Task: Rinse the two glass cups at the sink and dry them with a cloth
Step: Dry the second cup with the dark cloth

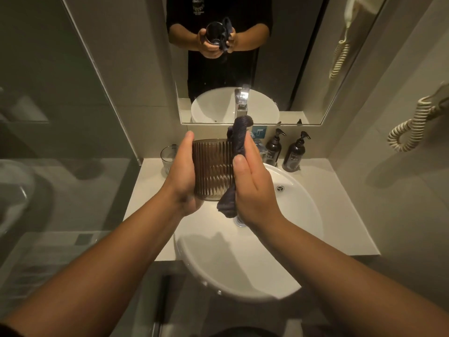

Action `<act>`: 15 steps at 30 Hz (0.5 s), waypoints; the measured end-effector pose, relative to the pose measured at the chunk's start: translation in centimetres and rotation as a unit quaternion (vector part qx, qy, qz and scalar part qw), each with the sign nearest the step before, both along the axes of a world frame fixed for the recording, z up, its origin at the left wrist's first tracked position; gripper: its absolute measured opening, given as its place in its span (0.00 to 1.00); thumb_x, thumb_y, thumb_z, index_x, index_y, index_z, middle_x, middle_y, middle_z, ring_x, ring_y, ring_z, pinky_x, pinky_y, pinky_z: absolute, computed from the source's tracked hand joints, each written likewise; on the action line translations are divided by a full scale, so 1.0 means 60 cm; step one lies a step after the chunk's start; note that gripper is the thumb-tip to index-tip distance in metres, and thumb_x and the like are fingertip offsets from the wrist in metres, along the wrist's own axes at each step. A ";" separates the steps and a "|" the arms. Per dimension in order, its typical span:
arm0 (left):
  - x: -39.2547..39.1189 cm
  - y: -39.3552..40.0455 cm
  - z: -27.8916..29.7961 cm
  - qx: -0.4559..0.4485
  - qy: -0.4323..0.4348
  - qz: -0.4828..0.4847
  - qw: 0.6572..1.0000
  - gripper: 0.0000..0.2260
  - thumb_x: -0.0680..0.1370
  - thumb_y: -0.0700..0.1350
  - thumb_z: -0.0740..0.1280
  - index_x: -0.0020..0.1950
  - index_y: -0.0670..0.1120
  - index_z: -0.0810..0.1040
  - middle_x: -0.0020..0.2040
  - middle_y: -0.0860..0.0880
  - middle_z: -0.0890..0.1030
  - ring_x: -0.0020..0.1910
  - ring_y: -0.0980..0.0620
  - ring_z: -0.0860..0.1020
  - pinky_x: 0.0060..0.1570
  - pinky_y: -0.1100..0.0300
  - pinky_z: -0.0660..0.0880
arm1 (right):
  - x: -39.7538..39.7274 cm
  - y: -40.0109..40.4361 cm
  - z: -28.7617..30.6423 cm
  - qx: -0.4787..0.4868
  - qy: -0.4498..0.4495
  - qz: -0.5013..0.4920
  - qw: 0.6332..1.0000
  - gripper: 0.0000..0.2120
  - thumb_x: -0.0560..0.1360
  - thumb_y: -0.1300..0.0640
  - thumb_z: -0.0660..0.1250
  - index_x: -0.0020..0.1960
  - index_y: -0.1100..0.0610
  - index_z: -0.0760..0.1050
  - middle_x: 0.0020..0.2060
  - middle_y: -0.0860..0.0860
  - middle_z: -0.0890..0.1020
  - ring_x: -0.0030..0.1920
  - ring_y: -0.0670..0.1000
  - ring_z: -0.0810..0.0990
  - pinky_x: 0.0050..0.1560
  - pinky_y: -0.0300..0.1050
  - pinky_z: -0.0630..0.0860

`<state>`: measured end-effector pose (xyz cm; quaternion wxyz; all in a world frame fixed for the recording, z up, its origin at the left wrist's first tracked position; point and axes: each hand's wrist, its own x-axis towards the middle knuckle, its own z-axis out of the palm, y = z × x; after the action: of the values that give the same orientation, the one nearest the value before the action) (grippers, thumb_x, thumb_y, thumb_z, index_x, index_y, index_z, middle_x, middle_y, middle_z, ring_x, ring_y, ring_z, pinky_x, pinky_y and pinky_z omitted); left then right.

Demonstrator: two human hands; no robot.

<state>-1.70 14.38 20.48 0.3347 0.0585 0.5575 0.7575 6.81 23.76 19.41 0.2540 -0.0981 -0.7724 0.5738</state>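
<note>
A ribbed brown glass cup is held above the white sink basin. My left hand grips its left side and base. My right hand presses a dark cloth against the cup's right side, with the cloth sticking out above and below the hand. The second glass cup, clear, stands on the counter at the back left, partly hidden by my left hand.
Two dark pump bottles stand at the back right of the white counter. The tap is mostly hidden behind the cloth. A mirror hangs above; a glass shower panel borders the left. A coiled cord hangs on the right wall.
</note>
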 end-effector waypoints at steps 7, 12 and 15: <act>0.006 0.027 0.011 -0.124 0.069 0.167 0.976 0.30 0.82 0.67 0.49 0.61 0.44 0.78 0.50 0.45 0.83 0.51 0.46 0.84 0.51 0.50 0.82 | -0.007 0.001 0.017 0.165 -0.030 -0.056 0.984 0.27 0.81 0.52 0.48 0.79 0.58 0.49 0.79 0.54 0.51 0.78 0.46 0.47 0.73 0.30 0.44; 0.018 0.029 0.010 -0.064 0.089 0.091 0.990 0.34 0.77 0.72 0.49 0.61 0.48 0.81 0.54 0.45 0.86 0.56 0.48 0.84 0.62 0.46 0.78 | -0.006 -0.009 0.020 0.267 -0.012 -0.076 0.961 0.26 0.82 0.55 0.49 0.78 0.62 0.52 0.78 0.60 0.51 0.79 0.56 0.48 0.77 0.50 0.52; 0.016 0.022 0.008 -0.017 0.068 0.064 0.995 0.29 0.82 0.66 0.46 0.58 0.52 0.82 0.54 0.50 0.87 0.56 0.52 0.84 0.57 0.55 0.80 | 0.002 -0.019 0.009 0.371 0.023 -0.085 0.925 0.26 0.82 0.53 0.46 0.75 0.66 0.59 0.76 0.65 0.56 0.78 0.62 0.52 0.77 0.57 0.54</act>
<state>-0.75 15.72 20.98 0.2479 0.0680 0.5943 0.7621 6.95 22.64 19.94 0.3382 -0.0490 -0.9125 0.2247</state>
